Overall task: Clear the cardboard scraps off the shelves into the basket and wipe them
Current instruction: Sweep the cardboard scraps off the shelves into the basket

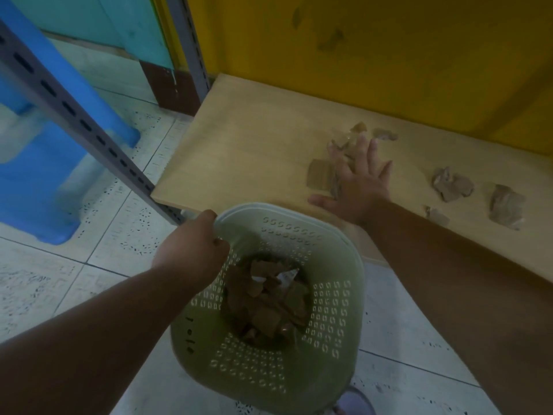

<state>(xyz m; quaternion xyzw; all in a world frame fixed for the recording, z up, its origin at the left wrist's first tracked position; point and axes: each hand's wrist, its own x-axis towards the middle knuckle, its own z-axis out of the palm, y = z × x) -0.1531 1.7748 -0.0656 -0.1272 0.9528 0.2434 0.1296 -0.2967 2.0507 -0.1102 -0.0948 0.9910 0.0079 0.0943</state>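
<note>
A pale green perforated basket point(338, 253) hangs just below the front edge of a light wooden shelf point(239, 157). My left hand point(194, 250) grips its left rim. Brown cardboard scraps point(269, 301) fill its bottom. My right hand point(359, 181) lies flat on the shelf with fingers spread, over a cluster of scraps; a flat ribbed piece point(320, 175) sits by its fingers. More crumpled scraps point(452, 184) and a larger one point(507, 205) lie on the shelf to the right of that hand.
A grey slotted metal upright point(74, 115) runs diagonally at the shelf's left corner, with a second post point(188, 46) at the back. A yellow wall point(374, 55) backs the shelf. A blue plastic stool point(45, 163) stands on the tiled floor to the left.
</note>
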